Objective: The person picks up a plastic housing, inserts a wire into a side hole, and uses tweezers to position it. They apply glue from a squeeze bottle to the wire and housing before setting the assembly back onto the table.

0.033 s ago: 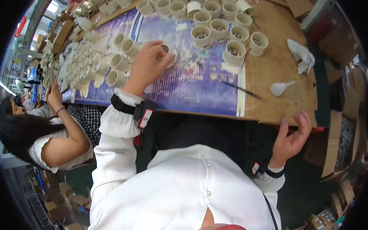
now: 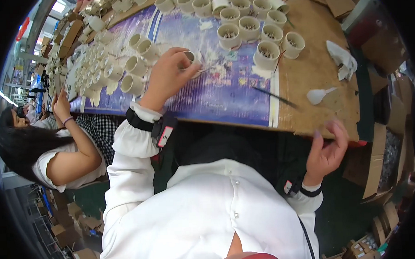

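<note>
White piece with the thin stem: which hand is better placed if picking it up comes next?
Probably the right hand: it looks empty and is much nearer the white piece, while the left hand is busy at a pale cup.

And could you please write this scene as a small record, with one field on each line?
Left hand: grips a white cup
Right hand: open, near the table edge, nothing visible in it
Filled cups: grouped at upper centre-right, small pieces inside
Other cups: left of the left hand
Near right hand: small white scoop-like thing, thin dark stick
Neighbour: one person, at left
</note>
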Action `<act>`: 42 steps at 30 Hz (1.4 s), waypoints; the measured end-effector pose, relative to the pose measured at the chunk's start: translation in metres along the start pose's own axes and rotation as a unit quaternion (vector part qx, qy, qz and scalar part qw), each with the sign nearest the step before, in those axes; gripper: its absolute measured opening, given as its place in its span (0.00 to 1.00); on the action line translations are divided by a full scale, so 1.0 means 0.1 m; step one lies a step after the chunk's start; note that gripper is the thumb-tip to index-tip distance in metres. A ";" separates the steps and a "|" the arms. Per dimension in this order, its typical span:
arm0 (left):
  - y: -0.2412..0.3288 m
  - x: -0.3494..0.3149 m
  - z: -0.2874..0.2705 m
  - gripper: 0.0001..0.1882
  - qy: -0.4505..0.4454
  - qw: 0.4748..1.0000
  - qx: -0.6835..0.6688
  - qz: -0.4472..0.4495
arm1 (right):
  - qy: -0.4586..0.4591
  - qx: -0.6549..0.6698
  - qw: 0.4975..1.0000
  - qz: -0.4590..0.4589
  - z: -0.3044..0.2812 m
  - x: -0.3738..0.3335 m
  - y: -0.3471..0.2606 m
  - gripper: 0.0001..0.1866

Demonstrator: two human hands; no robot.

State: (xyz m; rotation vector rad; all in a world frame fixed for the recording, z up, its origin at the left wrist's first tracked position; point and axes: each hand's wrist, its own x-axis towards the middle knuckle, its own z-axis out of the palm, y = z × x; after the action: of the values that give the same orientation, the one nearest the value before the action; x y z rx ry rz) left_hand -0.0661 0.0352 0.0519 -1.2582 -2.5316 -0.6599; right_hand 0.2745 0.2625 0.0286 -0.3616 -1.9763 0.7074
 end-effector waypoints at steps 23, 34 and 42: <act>0.01 -0.68 0.19 0.35 -0.050 0.943 -0.326 -0.042 | -0.313 0.063 0.943 -0.099 1.84 0.44 -0.48 0.11; 0.03 -0.67 0.17 0.32 -0.037 0.944 -0.326 -0.036 | -0.290 0.048 0.946 -0.135 1.89 0.40 -0.44 0.10; 0.03 -0.70 0.17 0.32 -0.021 0.935 -0.351 -0.040 | -0.294 0.057 0.946 -0.120 1.90 0.37 -0.45 0.07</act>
State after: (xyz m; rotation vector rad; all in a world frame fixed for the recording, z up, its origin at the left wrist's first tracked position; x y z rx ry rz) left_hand -0.0222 -0.0036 0.0100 -1.3589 -2.4635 -1.6776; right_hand 0.0924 0.1845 0.0133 0.1900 -2.4664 0.8302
